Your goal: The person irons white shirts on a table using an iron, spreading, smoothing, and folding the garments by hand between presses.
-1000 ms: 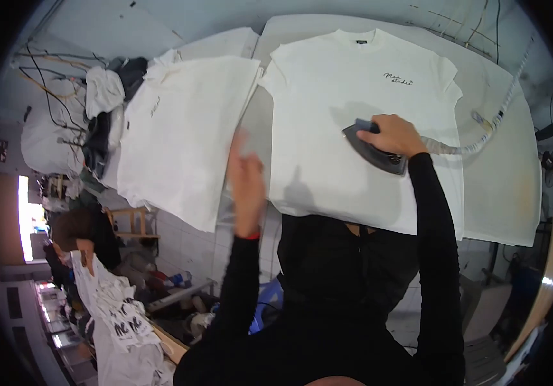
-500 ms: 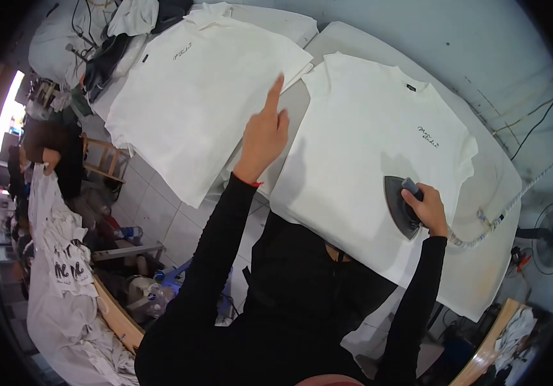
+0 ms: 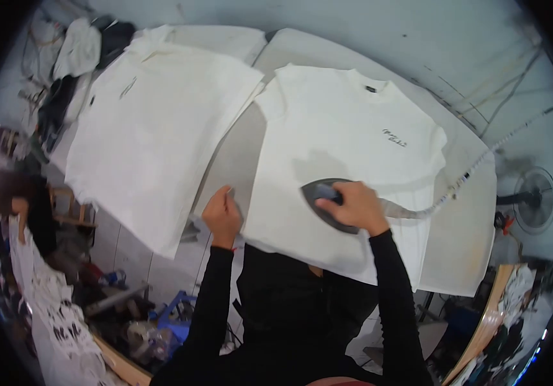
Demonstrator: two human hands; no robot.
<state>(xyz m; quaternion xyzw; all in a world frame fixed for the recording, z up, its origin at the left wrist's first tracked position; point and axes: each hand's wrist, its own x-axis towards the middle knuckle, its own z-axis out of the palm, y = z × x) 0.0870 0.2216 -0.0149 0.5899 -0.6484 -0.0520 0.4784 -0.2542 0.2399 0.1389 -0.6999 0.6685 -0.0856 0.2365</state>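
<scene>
Right hand: your right hand (image 3: 359,204) was clamped around the handle of the iron (image 3: 314,198), thumb wrapped over it.
Iron: its dark, smooth, pointed plate lay against the lower middle of the white shirt (image 3: 347,141), tip toward the left.
Left hand: your left hand (image 3: 222,217) was near the shirt's left edge, fingers bent inward; you could not tell from this view whether they closed fully.
Shirt: matte fabric spread nearly flat, with a rounded collar, short sleeves and dark script (image 3: 395,137) on the chest; its lower edge hung over your side of the bench (image 3: 460,257).
Bench: a pale, cloth-like surface with a rounded far edge, showing beyond the shirt's right side.
Cord: a wrapped, ribbed-looking cord (image 3: 445,203) curved from behind your right hand toward the upper right.
Second shirt: another white shirt (image 3: 154,135) lay at the left, broad and lightly rumpled.
Fan: a round fan (image 3: 538,199) stood beyond the bench's right end.
</scene>
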